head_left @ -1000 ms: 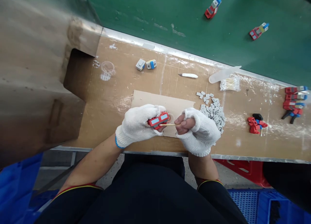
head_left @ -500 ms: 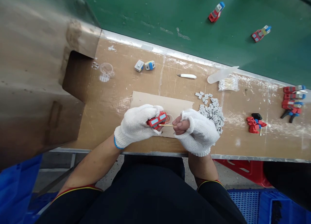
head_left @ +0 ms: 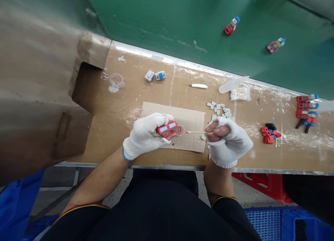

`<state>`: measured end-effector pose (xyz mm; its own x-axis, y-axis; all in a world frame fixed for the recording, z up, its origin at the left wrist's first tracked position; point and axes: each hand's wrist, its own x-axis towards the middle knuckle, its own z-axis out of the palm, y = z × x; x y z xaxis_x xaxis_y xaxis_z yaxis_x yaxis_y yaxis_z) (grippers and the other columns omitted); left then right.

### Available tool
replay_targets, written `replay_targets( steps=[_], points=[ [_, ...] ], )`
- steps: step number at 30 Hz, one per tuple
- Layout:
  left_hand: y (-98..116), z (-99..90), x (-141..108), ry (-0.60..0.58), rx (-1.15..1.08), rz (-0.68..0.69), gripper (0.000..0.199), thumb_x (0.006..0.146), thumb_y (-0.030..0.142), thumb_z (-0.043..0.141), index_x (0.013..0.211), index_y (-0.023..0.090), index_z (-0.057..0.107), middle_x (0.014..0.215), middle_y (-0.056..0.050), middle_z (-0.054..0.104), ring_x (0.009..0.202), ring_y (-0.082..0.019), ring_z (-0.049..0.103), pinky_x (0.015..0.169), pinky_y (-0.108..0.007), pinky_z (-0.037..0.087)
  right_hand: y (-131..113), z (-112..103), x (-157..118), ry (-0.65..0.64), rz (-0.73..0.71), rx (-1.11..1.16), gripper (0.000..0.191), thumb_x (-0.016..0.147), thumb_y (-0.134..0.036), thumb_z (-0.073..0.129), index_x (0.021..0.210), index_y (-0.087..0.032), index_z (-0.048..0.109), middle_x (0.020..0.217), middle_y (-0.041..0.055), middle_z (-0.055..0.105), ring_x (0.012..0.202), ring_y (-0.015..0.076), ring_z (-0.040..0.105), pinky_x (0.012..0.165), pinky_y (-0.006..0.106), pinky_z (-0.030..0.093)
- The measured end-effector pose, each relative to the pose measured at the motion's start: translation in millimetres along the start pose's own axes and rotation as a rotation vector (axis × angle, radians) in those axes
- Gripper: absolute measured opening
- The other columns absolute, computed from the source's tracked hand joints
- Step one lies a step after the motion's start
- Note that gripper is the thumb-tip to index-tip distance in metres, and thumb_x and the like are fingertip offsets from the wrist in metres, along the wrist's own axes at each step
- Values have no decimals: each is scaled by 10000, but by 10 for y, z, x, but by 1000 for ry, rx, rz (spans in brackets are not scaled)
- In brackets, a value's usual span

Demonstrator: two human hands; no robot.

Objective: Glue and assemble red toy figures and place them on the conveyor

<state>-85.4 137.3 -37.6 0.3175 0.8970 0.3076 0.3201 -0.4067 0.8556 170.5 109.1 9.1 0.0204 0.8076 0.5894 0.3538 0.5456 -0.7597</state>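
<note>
My left hand [head_left: 148,132], in a white glove, is closed round a red toy part [head_left: 167,129] with two pale blue panels facing up. Between the fingers of my right hand [head_left: 226,139], gloved with bare fingertips, is a cotton swab [head_left: 197,132] whose reddish tip points left, apart from the toy part. A small clear dish [head_left: 180,130] with something reddish in it sits just right of the toy part, on a cardboard sheet [head_left: 194,118]. Beside and partly under my right hand lies a pile of small grey pieces [head_left: 217,109].
Behind lie a white-handled knife [head_left: 198,86], a pack of cotton swabs [head_left: 240,93] and two grey-white blocks [head_left: 154,76]. Red toy parts [head_left: 270,134] and several assembled toys [head_left: 307,107] are to the right. A metal panel [head_left: 44,94] rises at left; the green surface [head_left: 169,21] is beyond.
My right hand has drawn the swab away from the toy part, moving right over the grey pieces. My left hand keeps its hold, with the toy part slightly turned.
</note>
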Motion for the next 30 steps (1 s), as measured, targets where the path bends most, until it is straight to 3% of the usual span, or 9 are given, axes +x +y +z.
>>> replay_targets(
  steps=[3,7,11,13,17,20,23,27,30],
  points=[
    [60,-57,30,57,-204,-111,264,895,371,976,1029,214,811,1082,-93,920,854,-248,859,794,-385,749,47,-118,-11,-72,-19,-86,205,1021,-119,808,944,-308,784,826,-29,816,681,180,774,639,326,643],
    [78,-117,70,158,-507,-346,382,837,396,1024,1082,205,802,1075,-88,915,759,-220,817,679,-359,708,101,-26,-71,-415,-132,-284,269,1046,-83,667,893,-304,685,768,-38,735,682,167,676,668,307,559],
    [-39,-149,109,252,-679,-415,373,850,367,1041,1085,234,784,1080,-47,912,794,-194,816,712,-329,716,175,-26,-102,-671,-131,-353,230,1068,-121,615,939,-294,696,857,-12,747,763,182,655,693,318,514],
    [-120,-176,124,245,-809,-416,415,843,369,1064,1109,249,770,1161,-26,920,841,-182,835,749,-310,726,236,-195,-49,-652,-70,-281,100,1052,-214,697,995,-292,719,962,11,781,865,208,710,771,346,580],
    [-203,-234,139,150,-1015,-434,428,850,343,1052,1167,251,779,1236,-28,926,875,-184,862,791,-315,749,428,-616,259,-267,184,-491,136,1038,-251,616,1069,-289,742,1038,51,772,996,271,737,899,454,622],
    [-185,-234,142,144,-1111,-431,416,845,363,1010,1182,243,797,1263,-76,925,873,-215,859,777,-355,758,625,-657,550,-519,331,-841,183,1031,-239,587,1071,-272,762,1210,116,812,1143,314,702,914,444,543],
    [-170,-199,150,131,-1165,-417,418,857,398,956,1204,230,795,1273,-134,912,893,-264,864,763,-409,762,809,-486,741,-785,380,-1015,220,1044,-204,571,1070,-252,785,1267,141,806,1112,317,647,850,421,442],
    [-193,-155,174,133,-1159,-407,408,908,409,932,1241,225,783,1275,-147,903,929,-263,860,779,-401,753,888,-371,835,-786,350,-994,185,995,-151,603,968,-247,758,1125,136,784,1053,310,613,831,409,405],
    [-174,-140,158,128,-1120,-368,437,931,437,961,1254,206,781,1272,-145,908,894,-235,861,778,-375,753,697,-454,798,-706,307,-937,169,966,-129,599,920,-254,704,1042,114,765,1011,299,632,850,405,448]
  ],
)
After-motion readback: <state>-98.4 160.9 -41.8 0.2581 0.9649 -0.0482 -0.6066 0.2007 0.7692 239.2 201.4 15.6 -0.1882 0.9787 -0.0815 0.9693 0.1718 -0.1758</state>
